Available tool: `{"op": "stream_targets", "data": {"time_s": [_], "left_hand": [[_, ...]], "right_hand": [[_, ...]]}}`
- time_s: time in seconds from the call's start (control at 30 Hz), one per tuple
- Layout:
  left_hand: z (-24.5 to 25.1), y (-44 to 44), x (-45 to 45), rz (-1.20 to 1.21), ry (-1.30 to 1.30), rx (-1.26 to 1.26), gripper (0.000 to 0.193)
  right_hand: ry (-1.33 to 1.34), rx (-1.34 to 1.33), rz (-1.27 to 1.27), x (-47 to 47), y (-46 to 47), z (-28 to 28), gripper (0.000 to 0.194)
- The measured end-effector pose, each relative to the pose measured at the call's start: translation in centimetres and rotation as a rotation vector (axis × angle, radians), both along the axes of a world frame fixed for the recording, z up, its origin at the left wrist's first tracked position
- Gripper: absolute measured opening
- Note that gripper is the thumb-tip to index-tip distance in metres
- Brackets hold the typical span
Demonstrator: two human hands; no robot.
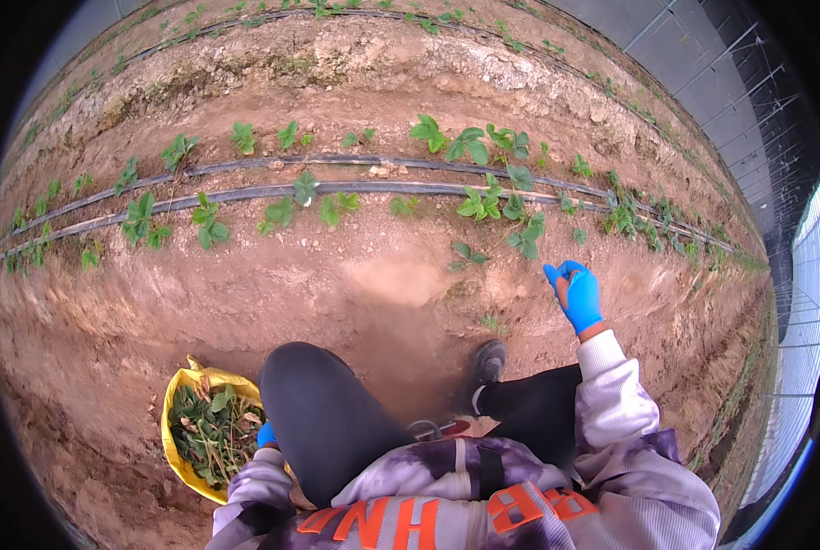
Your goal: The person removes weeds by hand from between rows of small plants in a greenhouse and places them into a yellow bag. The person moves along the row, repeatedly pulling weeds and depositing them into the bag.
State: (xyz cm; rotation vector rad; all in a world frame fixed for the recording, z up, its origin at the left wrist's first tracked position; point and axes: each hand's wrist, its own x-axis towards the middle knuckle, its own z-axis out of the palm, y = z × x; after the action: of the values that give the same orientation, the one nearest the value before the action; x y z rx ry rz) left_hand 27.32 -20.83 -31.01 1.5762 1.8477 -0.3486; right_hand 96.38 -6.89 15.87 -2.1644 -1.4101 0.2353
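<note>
In a blue glove, my right hand [576,292] is raised over the soil slope, just below the strawberry plants [525,237]. Its fingers are curled together; a brown patch shows among them, and I cannot tell whether something is pinched there. My left hand [266,434], also gloved in blue, is at the right rim of a yellow sack [174,459], mostly hidden by my knee and sleeve. Picked green leaves and stems [210,430], with some dry brown ones, fill the sack. Whether the left fingers grip the rim is not visible.
Two dark drip lines [375,186] run along the raised bed between rows of young plants. My shoe [489,359] stands on the soil at the bed's foot. Another planted bed [355,41] lies beyond. Greenhouse framing [747,103] rises at the right.
</note>
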Motion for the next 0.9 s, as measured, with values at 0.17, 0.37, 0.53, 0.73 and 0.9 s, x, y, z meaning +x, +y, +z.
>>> {"op": "stream_targets", "data": {"time_s": [0.17,0.37,0.53,0.73,0.9], "left_hand": [[4.4,1.1,-0.7,-0.034,0.093,-0.071,0.027],[10.3,1.4,0.8,0.033,0.168,-0.084,0.024],[13.2,1.7,2.1,0.099,0.181,-0.062,0.022],[14.7,2.8,1.3,0.138,0.067,0.081,0.020],[25.5,9.9,4.9,0.125,-0.291,0.420,0.025]], "right_hand": [[0.075,0.170,-0.019,0.2,-1.9,-0.5,0.029],[0.244,0.072,0.045,3.2,-0.7,-6.0,0.020],[0.108,0.045,0.291,6.1,1.5,-10.1,0.018],[0.776,-0.296,0.253,5.9,4.7,-13.7,0.034],[0.681,-0.093,0.188,3.3,8.6,-14.8,0.039]]}}
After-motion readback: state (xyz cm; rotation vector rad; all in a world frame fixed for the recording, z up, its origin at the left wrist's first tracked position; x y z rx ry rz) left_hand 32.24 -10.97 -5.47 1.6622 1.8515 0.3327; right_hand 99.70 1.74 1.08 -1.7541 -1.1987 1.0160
